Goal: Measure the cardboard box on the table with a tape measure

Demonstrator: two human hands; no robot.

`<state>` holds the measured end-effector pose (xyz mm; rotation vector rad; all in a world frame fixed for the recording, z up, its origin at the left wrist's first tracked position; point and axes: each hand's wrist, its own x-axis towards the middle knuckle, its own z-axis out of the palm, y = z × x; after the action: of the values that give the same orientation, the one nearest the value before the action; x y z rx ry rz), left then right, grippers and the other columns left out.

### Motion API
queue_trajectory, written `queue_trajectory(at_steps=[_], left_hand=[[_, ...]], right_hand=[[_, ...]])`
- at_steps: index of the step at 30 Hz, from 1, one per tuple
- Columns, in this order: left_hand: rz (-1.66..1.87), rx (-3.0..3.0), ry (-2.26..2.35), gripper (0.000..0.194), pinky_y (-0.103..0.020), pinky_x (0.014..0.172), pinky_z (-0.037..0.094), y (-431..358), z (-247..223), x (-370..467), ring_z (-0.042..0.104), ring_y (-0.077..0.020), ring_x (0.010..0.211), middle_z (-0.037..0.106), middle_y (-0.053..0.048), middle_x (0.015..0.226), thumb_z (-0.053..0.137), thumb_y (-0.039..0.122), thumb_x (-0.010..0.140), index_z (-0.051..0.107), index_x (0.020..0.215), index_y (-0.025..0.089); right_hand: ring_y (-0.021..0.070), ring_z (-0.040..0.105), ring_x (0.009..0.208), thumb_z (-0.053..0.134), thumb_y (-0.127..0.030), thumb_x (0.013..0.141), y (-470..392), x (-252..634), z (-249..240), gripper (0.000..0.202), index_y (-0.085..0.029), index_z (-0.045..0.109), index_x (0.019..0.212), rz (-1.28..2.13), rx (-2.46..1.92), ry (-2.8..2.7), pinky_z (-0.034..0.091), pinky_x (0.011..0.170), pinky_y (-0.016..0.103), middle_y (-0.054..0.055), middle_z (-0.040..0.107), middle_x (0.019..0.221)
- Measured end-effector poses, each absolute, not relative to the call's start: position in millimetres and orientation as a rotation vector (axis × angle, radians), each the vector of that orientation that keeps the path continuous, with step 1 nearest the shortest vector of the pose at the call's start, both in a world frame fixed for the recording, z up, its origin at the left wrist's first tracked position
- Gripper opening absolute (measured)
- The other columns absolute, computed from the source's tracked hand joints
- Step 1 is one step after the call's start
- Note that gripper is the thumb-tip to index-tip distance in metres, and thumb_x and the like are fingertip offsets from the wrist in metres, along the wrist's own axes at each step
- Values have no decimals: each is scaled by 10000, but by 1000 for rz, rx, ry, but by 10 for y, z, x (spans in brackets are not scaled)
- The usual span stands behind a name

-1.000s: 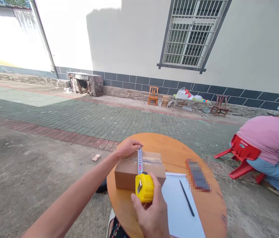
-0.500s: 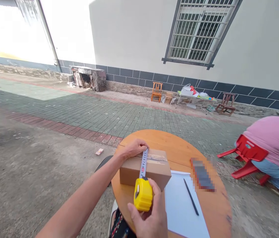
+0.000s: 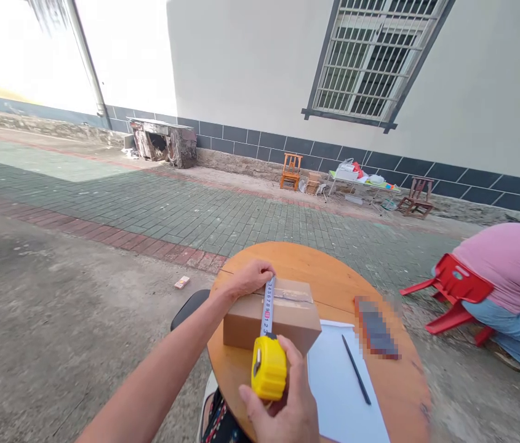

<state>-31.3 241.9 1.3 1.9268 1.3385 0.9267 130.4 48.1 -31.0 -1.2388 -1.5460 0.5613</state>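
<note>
A taped brown cardboard box (image 3: pixel 287 315) lies on a round wooden table (image 3: pixel 328 277). My left hand (image 3: pixel 245 280) presses the end of a white measuring tape blade (image 3: pixel 268 306) onto the box's far top edge. My right hand (image 3: pixel 287 406) grips the yellow tape measure case (image 3: pixel 268 368) just in front of the box's near side. The blade runs straight across the box top between both hands.
A white sheet of paper (image 3: pixel 340 381) with a black pen (image 3: pixel 356 369) lies right of the box, beside a blurred dark flat object (image 3: pixel 376 328). A person in a pink shirt (image 3: pixel 511 264) sits on a red plastic chair (image 3: pixel 453 292) at right. Small chairs and a low table stand along the far wall.
The view has shifted slightly. Both hands keep the tape stretched over the box; the yellow case sits a little lower and nearer than a second ago.
</note>
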Motion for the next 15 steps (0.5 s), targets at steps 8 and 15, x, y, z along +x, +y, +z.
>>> queue_trajectory(at_steps=[8, 15], left_hand=[[893, 1931, 1416, 189, -263, 599, 409, 2430, 11, -299, 555, -140, 619, 643, 3, 675, 552, 292, 841, 682, 793, 164], [895, 1925, 1377, 233, -250, 573, 378, 2379, 79, -273, 532, -161, 616, 636, 13, 639, 490, 288, 736, 704, 721, 197]], right_hand=[[294, 671, 1072, 719, -213, 649, 504, 1241, -300, 735, -248, 491, 1347, 618, -1276, -1522, 606, 731, 307, 88, 658, 1238], [314, 635, 1140, 711, -94, 548, 400, 1206, -210, 861, -258, 461, 1356, 575, -1314, -1549, 541, 948, 385, 85, 601, 1329]])
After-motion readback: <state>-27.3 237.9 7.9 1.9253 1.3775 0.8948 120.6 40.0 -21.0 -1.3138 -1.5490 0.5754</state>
